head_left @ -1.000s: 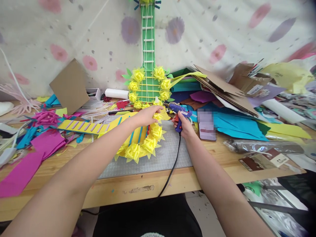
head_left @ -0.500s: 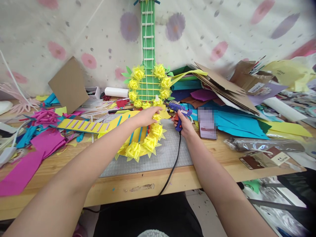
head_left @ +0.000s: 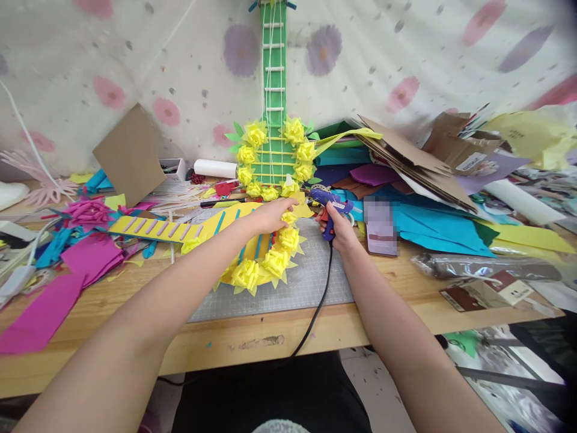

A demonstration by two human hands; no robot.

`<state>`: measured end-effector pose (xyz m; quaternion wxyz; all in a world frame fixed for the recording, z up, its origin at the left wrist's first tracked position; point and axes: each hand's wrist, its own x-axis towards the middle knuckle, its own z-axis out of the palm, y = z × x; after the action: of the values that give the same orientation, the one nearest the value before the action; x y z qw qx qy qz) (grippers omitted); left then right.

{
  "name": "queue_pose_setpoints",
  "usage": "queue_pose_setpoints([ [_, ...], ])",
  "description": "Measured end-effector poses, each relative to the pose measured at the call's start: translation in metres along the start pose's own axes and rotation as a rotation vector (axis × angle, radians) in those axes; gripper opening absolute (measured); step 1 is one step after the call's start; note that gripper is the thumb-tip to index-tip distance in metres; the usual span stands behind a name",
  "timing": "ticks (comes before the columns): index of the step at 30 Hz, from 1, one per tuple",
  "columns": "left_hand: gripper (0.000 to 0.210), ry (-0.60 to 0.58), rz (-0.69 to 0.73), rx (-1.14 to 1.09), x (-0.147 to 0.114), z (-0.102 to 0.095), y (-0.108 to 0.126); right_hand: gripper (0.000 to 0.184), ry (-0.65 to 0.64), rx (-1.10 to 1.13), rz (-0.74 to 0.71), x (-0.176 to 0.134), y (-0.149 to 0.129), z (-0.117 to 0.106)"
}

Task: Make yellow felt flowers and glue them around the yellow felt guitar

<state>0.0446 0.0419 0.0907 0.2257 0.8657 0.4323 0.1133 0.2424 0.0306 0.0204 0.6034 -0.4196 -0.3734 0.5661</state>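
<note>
My right hand (head_left: 341, 227) is wrapped around the handle of a blue hot glue gun (head_left: 328, 198), whose nozzle points left and away from me. Its black cord runs down over the table edge. A yellow guitar-shaped craft (head_left: 232, 219) lies flat, with blue strips across its body and lilac strips along the neck. Yellow paper flowers (head_left: 276, 263) line its rim. At the far right of that rim, my left hand (head_left: 274, 216) has its fingers closed at a yellow paper flower (head_left: 288, 218); the fingertips are partly hidden. A pointed yellow paper piece (head_left: 305, 206) sits just beyond them.
A green guitar craft (head_left: 273, 157) stands upright behind. Under the yellow one is a grey cutting mat (head_left: 311, 288). To the right lie a phone (head_left: 381, 234), blue paper (head_left: 439, 228) and cardboard sheets (head_left: 412, 159). Magenta paper (head_left: 49, 319) and a magenta flower (head_left: 85, 213) are left.
The whole view has shifted slightly, moving everything a little to the right. Both hands keep nearly the same places and grips.
</note>
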Motion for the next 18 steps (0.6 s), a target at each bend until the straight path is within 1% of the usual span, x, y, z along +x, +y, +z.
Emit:
queue_pose_setpoints([
  [2,0.064,-0.004,0.005,-0.011,-0.002,-0.001,0.0,0.04,-0.002,-0.006,-0.005,0.0,0.001,0.0],
  [4,0.062,0.003,0.046,-0.04,-0.003,-0.002,-0.002,0.04,-0.005,-0.015,-0.006,0.0,0.001,-0.001],
  [6,0.057,0.042,0.09,-0.081,-0.004,-0.004,-0.006,0.04,-0.007,-0.018,-0.004,0.0,0.002,-0.001],
  [8,0.048,0.102,0.099,-0.122,-0.004,-0.006,-0.011,0.04,-0.008,-0.013,-0.006,0.0,0.002,-0.002],
  [14,0.035,0.277,-0.069,-0.168,-0.002,-0.006,-0.026,0.04,0.002,-0.03,-0.014,-0.001,0.002,-0.001],
  [18,0.03,0.292,-0.079,-0.203,-0.003,-0.004,-0.027,0.041,0.008,-0.034,-0.007,-0.001,0.002,-0.001],
])
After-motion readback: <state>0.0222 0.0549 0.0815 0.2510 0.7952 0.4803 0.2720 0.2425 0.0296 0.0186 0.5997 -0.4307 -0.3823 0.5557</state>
